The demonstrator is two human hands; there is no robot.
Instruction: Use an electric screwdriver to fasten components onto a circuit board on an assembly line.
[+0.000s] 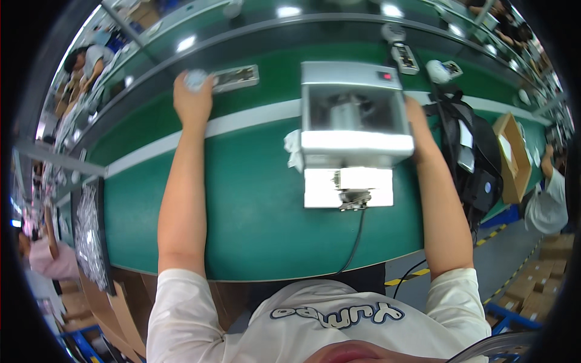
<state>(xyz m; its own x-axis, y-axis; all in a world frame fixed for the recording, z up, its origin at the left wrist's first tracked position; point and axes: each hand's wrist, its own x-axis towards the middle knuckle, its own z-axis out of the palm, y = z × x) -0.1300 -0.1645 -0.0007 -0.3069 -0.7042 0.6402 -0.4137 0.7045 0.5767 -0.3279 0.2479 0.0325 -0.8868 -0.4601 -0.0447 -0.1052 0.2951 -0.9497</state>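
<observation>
My left hand (192,100) reaches far across the green surface, its fingers wrapped round the pale round head of a device. The oblong body (237,78) of that device points right, with small parts showing in its open face. In the middle stands a silver box-shaped machine (357,144) with a dark window and a red switch. My right hand (414,112) is at the machine's right side, and its fingers are hidden behind the housing. A white plate with a small metal fitting (354,199) sits at the machine's near side.
Farther right lie two similar round-headed devices (404,58) (445,71). A black backpack (475,151) and an open cardboard box (513,158) are on the right. A black tray of clear plastic bags (89,236) stands at left. A cable (357,242) runs off the near edge. Other people work around.
</observation>
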